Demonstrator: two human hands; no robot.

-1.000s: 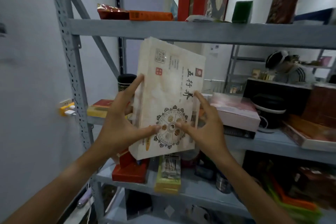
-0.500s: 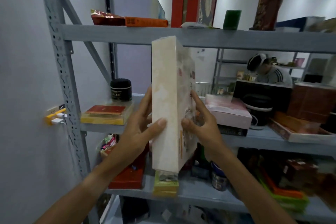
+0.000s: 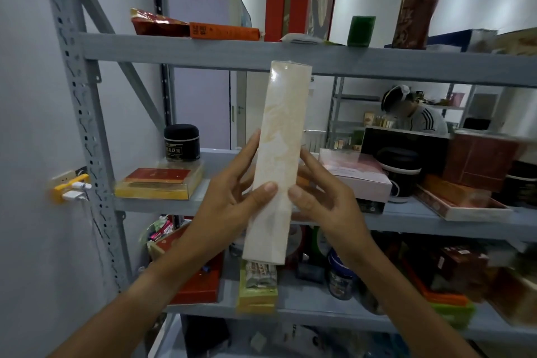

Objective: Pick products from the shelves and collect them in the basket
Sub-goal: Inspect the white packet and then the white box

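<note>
Box: cream carton [image 3: 277, 160], wrapped in glossy film, is held upright in front of the shelves [image 3: 290, 55], narrow edge toward the camera.
Axis: long side stands nearly vertical, leaning slightly right at the top.
Grip: left hand [image 3: 229, 192] and right hand [image 3: 322, 197] clasp its lower half from opposite sides, thumbs pressed on the near edge.
Basket: not seen.
Surface: smooth, slippery, flat-sided, rigid by the look.

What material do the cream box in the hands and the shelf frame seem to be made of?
The cream box looks like cardboard under clear plastic film: glossy glare near its top edge, sharp corners. The shelf frame looks like grey painted metal: a matte upright with punched holes. Neither can be confirmed by sight alone.
</note>
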